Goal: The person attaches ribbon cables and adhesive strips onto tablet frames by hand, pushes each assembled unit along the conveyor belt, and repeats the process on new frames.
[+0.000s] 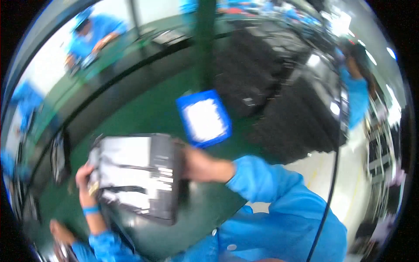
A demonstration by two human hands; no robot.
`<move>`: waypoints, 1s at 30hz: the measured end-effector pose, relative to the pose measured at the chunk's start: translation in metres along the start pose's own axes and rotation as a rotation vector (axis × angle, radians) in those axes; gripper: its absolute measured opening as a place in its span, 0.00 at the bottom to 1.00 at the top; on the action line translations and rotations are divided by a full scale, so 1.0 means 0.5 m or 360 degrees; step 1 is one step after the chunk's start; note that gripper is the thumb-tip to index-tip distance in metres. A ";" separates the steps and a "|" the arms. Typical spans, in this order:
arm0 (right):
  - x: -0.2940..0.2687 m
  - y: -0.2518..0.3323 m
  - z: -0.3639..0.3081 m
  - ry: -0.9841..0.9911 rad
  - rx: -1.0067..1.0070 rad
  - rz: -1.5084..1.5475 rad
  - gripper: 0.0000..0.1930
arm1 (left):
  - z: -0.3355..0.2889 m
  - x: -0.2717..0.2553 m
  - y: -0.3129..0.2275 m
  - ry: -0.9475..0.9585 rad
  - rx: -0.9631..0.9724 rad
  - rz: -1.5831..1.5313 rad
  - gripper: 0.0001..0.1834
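Note:
A black boxy electronic device (165, 174), with a bright, shiny face and what look like ports along one edge, is gripped between my two hands above the green table (144, 105). My left hand (85, 177), with a blue band at its wrist, curls round the device's left edge. On the opposite side my right hand (200, 165) clasps the right edge; its fingertips are partly hidden behind the casing. Motion blur hides the finer detail. Just beyond the device lies a blue tray (212, 140) filled with small white pieces I cannot make out.
Stacks of similar black units (297, 118) stand on the right of the table. A dark cable (334, 183) hangs down in front of them. Another person's hand (62, 232) shows at lower left. Co-workers in blue (102, 32) sit across the bench and stand at right.

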State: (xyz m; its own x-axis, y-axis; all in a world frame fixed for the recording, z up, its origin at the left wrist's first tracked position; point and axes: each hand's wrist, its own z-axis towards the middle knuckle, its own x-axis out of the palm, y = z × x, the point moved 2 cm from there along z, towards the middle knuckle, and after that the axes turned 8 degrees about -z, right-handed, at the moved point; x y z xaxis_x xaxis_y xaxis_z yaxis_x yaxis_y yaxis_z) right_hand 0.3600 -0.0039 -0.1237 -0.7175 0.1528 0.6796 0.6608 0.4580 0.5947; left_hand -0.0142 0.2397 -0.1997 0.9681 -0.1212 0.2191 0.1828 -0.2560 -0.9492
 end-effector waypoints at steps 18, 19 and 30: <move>-0.024 -0.044 -0.016 -0.0172 -0.0554 -0.1232 0.30 | -0.324 0.254 0.033 -0.0549 0.1074 0.0454 0.29; -0.021 -0.047 -0.015 -0.0156 -0.0575 -0.1198 0.29 | -0.374 0.266 0.082 -0.0493 0.0766 0.0398 0.32; -0.012 -0.079 -0.037 -0.0301 -0.1065 -0.1948 0.36 | -0.562 0.339 0.094 0.0356 0.0592 0.1218 0.42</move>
State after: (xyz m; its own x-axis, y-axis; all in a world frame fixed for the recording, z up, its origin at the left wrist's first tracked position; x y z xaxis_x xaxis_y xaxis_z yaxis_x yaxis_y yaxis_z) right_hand 0.3421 -0.0392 -0.1432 -0.8893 0.1048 -0.4452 -0.4550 -0.1047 0.8843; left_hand 0.1103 -0.0622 -0.1440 0.7986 -0.3265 -0.5055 -0.4213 0.2966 -0.8571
